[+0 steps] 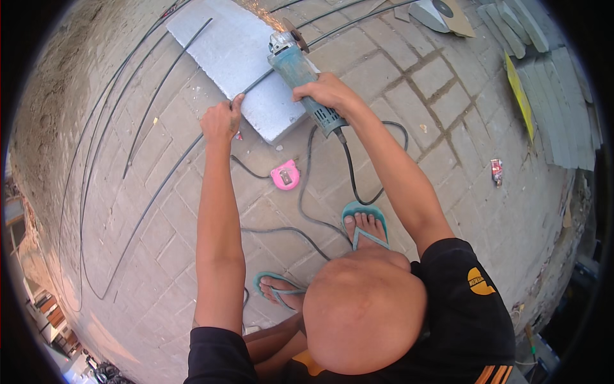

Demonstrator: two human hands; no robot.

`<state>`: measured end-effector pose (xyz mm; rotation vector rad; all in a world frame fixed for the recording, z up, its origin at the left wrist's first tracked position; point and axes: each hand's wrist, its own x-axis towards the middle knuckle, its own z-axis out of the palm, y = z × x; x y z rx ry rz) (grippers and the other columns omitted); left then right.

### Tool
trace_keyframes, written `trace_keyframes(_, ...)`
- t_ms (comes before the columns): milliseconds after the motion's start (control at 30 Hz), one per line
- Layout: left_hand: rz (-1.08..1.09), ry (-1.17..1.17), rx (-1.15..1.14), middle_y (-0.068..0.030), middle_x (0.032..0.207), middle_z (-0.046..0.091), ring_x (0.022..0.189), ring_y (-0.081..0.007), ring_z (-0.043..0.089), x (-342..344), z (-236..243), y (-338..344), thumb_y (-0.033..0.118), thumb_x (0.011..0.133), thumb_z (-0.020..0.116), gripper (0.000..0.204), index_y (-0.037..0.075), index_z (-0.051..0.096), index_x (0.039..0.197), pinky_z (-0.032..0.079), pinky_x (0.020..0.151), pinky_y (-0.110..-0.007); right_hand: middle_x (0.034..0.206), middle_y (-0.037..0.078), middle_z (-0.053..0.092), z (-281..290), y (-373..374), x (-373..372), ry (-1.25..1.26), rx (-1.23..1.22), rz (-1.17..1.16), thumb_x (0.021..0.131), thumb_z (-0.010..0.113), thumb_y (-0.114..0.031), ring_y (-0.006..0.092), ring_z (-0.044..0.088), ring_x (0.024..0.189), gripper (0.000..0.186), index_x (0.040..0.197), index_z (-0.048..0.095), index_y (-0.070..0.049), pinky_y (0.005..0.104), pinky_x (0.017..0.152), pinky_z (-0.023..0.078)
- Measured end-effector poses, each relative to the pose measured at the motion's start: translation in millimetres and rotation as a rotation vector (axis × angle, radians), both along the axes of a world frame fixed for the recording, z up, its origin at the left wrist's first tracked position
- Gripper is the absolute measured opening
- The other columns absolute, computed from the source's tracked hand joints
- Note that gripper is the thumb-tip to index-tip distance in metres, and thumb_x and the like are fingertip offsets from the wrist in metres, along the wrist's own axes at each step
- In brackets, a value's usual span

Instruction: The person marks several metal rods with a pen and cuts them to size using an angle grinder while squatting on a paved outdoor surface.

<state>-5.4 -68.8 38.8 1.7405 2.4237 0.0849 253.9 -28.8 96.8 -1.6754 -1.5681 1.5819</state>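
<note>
My left hand (222, 118) is closed round a long dark metal rod (163, 182), which runs diagonally over a white slab (214, 51). My right hand (326, 96) grips the body of a teal angle grinder (291, 67) over the slab's right part. Its worn disc (299, 40) is at the top, and orange sparks (262, 18) fly up and left from it; the exact point of contact is hidden. The grinder's black cord (348, 173) trails down onto the paving. A pink tape measure (284, 175) lies between my forearms, below the slab.
More rods (153, 109) lie at left, beside sandy ground (48, 109). Grey slabs (550, 109), a yellow sheet (518, 96) and cardboard with a disc (457, 19) are at right, near a small red packet (496, 171). My feet (364, 227) in teal flip-flops stand on the pavers.
</note>
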Motion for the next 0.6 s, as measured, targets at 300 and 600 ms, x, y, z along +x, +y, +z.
trace_keyframes(300, 0.003, 0.003, -0.006, -0.026, 0.089, 0.069, 0.089, -0.0436, 0.067, 0.0, -0.3, 0.8, 0.067, 0.093, 0.04, 0.07, 0.006, 0.075, 0.091, 0.052, 0.078, -0.051, 0.078, 0.016, 0.063, 1.1, 0.4, -0.2, -0.013, -0.009, -0.001, 0.061, 0.077, -0.029, 0.0228, 0.06, 0.064, 0.046, 0.085, 0.066, 0.009, 0.0356, 0.055, 0.048)
trace_keyframes(600, 0.001, -0.003, 0.004, -0.0263, 0.089, 0.069, 0.089, -0.0437, 0.067, 0.3, -0.7, 0.7, 0.067, 0.093, 0.039, 0.07, 0.007, 0.075, 0.092, 0.052, 0.078, -0.051, 0.078, 0.016, 0.063, 0.6, 1.1, -0.1, -0.009, 0.008, -0.002, 0.06, 0.077, -0.03, 0.0231, 0.06, 0.064, 0.048, 0.086, 0.066, 0.009, 0.0355, 0.055, 0.048)
